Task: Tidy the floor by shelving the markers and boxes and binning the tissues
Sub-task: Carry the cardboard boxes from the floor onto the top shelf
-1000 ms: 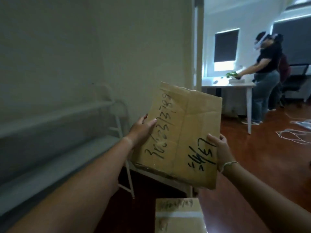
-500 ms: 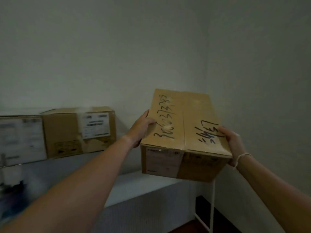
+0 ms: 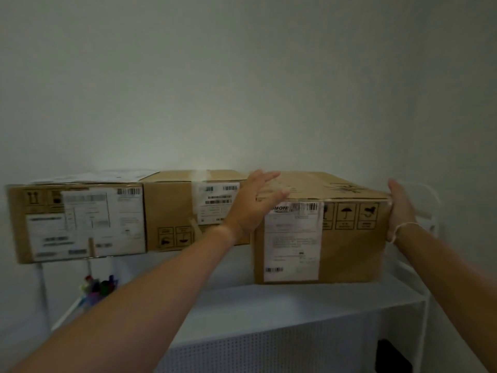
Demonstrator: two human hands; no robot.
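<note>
Boxes: three cardboard boxes (image 3: 320,238) sitting in a row on the white shelf (image 3: 269,305).
Hands: left hand (image 3: 255,205) and right hand (image 3: 400,211) are pressing the rightmost box's sides, fingers straight.
Markers: a cluster of markers (image 3: 98,288) standing lower left; number unclear.

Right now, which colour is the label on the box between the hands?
White, on the brown box, clearest in the head view.

A plain pale wall (image 3: 242,76) fills the upper frame, dimly lit. A white shelf (image 3: 295,300) with a perforated front panel (image 3: 269,351) crosses the lower right.
</note>
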